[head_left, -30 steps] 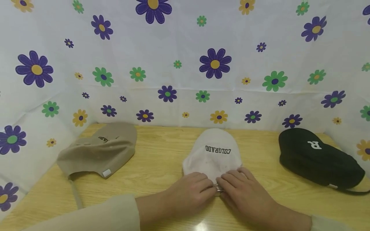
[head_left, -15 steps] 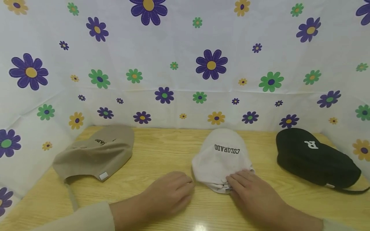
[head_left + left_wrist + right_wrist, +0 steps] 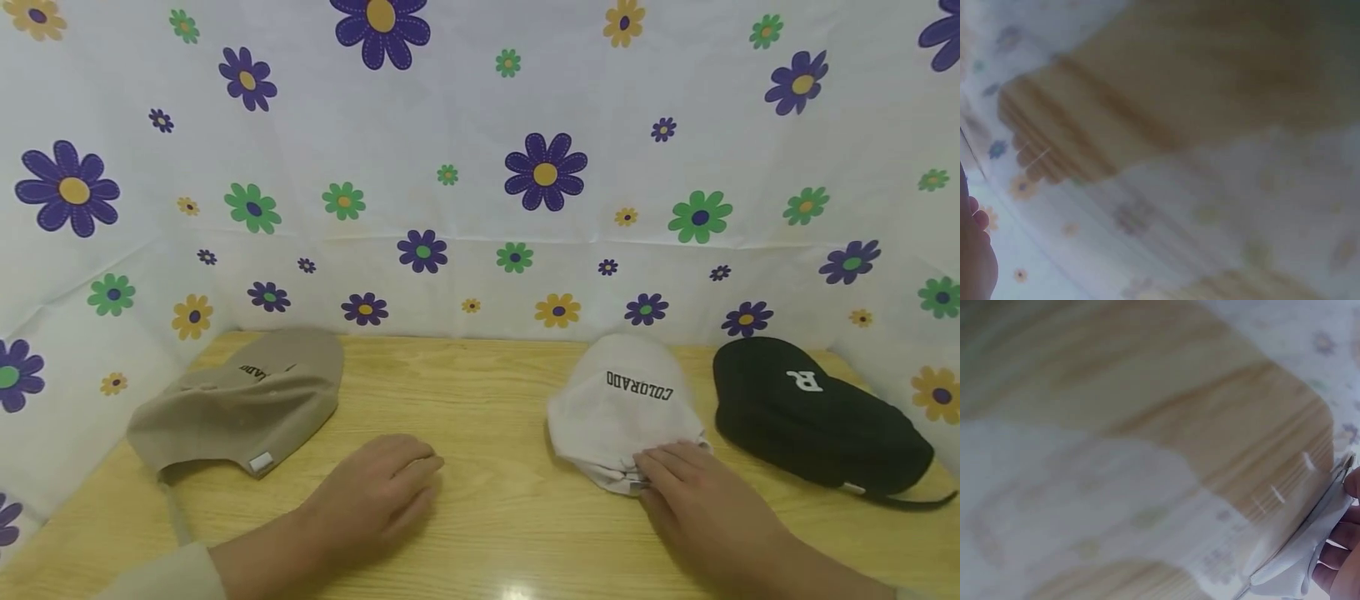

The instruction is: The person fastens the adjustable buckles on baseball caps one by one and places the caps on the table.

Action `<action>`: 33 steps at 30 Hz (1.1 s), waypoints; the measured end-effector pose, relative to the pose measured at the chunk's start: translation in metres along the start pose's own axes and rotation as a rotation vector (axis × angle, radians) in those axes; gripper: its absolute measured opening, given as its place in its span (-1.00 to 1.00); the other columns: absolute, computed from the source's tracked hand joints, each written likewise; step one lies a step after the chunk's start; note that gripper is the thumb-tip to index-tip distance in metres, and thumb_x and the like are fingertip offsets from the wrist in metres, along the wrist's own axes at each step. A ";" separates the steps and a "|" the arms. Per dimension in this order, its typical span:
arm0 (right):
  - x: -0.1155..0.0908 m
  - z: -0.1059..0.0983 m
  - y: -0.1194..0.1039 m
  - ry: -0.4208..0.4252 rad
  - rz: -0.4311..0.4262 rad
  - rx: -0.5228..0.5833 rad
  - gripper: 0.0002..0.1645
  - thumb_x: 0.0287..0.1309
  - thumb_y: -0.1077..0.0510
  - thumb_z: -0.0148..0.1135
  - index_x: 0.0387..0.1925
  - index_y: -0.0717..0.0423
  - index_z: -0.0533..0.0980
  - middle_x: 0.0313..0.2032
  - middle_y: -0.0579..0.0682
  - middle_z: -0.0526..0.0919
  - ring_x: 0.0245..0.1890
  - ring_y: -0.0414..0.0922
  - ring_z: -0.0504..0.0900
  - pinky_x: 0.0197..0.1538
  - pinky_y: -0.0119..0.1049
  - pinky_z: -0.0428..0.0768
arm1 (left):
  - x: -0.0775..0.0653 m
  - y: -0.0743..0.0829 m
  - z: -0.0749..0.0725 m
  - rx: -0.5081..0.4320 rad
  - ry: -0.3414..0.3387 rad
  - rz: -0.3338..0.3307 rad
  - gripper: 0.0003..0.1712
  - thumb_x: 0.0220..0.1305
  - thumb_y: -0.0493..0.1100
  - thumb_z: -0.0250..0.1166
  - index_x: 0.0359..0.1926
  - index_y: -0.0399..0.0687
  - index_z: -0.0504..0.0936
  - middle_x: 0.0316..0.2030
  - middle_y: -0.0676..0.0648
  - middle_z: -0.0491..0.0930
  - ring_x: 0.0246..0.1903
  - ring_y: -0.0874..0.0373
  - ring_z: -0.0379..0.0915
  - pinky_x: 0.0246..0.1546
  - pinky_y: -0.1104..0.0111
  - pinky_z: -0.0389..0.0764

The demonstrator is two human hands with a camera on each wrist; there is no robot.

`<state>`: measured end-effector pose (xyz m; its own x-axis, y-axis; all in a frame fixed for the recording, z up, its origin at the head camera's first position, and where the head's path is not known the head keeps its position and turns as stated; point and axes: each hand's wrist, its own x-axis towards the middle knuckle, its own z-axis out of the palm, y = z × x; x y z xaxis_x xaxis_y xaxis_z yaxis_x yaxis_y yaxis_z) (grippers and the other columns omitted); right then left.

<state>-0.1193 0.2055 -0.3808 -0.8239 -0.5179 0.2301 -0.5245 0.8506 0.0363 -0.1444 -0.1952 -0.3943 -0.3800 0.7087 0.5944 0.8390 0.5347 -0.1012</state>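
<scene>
An off-white baseball cap (image 3: 622, 408) with dark COLORADO lettering lies on the table, right of the middle, its brim toward the back. My right hand (image 3: 708, 508) grips its near rim by the back strap. In the right wrist view, fingers (image 3: 1338, 550) hold the folded edge of the cap (image 3: 1291, 565). Over the wood left of centre, my left hand (image 3: 375, 492) hovers or rests with loosely bent fingers and nothing in them; contact with the table is unclear. Only a sliver of the left hand (image 3: 977, 256) shows in its wrist view.
A tan cap (image 3: 247, 408) lies at the left, its strap hanging toward the front. Close to the white cap's right is a black cap (image 3: 817, 425) with a white R. Flower-print cloth (image 3: 465, 108) encloses the wooden table (image 3: 480, 400) at back and sides.
Both hands were at the white cap's back strap; the left let go and moved left. My right hand slid the cap to the right, closer to the black cap.
</scene>
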 end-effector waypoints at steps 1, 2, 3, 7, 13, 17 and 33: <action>-0.002 0.000 0.004 0.002 0.009 -0.002 -0.52 0.25 0.01 0.29 0.15 0.11 0.57 0.08 -0.05 0.66 0.14 -0.03 0.59 0.24 0.01 0.53 | -0.002 -0.001 -0.002 0.001 0.001 -0.014 -0.68 0.36 -0.11 0.12 -0.04 -0.15 0.69 -0.12 -0.01 0.64 -0.09 0.12 0.57 0.01 0.20 0.59; -0.003 0.001 0.007 0.007 0.015 -0.007 -0.52 0.24 0.02 0.30 0.15 0.12 0.57 0.07 -0.05 0.66 0.13 -0.02 0.59 0.22 0.01 0.54 | -0.004 -0.003 -0.004 0.004 0.003 -0.024 -0.68 0.36 -0.10 0.13 -0.03 -0.15 0.69 -0.12 -0.01 0.64 -0.09 0.12 0.57 0.01 0.20 0.59; -0.004 0.001 0.011 0.021 0.015 -0.008 -0.53 0.22 0.04 0.31 0.13 0.14 0.58 0.05 -0.03 0.66 0.11 -0.01 0.60 0.21 0.01 0.55 | -0.006 -0.005 -0.005 0.004 0.013 -0.029 -0.68 0.35 -0.11 0.13 -0.04 -0.15 0.69 -0.13 -0.01 0.64 -0.10 0.12 0.57 0.00 0.20 0.59; -0.008 0.001 0.024 0.019 0.053 -0.009 -0.55 0.21 0.04 0.32 0.10 0.13 0.59 0.03 -0.02 0.67 0.10 0.02 0.61 0.21 0.05 0.54 | -0.014 -0.012 -0.013 0.018 0.044 -0.044 -0.67 0.39 -0.08 0.09 -0.05 -0.14 0.69 -0.13 -0.01 0.64 -0.11 0.11 0.57 -0.02 0.19 0.58; -0.012 0.000 0.040 0.014 0.120 0.011 -0.56 0.22 0.02 0.30 0.07 0.14 0.60 0.02 0.02 0.69 0.10 0.08 0.61 0.21 0.13 0.50 | -0.032 -0.026 -0.024 0.050 0.022 -0.088 -0.71 0.36 -0.09 0.13 -0.09 -0.12 0.69 -0.15 0.00 0.62 -0.14 0.11 0.54 -0.01 0.24 0.51; -0.017 0.002 0.050 0.025 0.133 0.012 -0.56 0.21 0.03 0.30 0.05 0.18 0.60 0.00 0.06 0.70 0.07 0.11 0.62 0.19 0.14 0.51 | -0.045 -0.034 -0.033 0.070 -0.015 -0.121 -0.77 0.24 -0.13 0.23 -0.13 -0.06 0.70 -0.19 0.04 0.61 -0.17 0.16 0.52 -0.05 0.28 0.49; -0.020 0.002 0.064 -0.012 0.146 -0.036 -0.56 0.21 0.04 0.29 0.03 0.21 0.57 -0.01 0.14 0.68 0.06 0.17 0.63 0.17 0.16 0.52 | -0.099 -0.065 -0.069 0.252 0.000 -0.239 -0.46 0.50 0.10 -0.12 -0.29 -0.11 0.68 -0.29 -0.05 0.63 -0.29 0.00 0.57 -0.20 0.11 0.52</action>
<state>-0.1374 0.2701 -0.3848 -0.8933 -0.3896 0.2242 -0.3913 0.9194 0.0386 -0.1347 -0.3319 -0.3921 -0.5540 0.5498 0.6251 0.6039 0.7823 -0.1528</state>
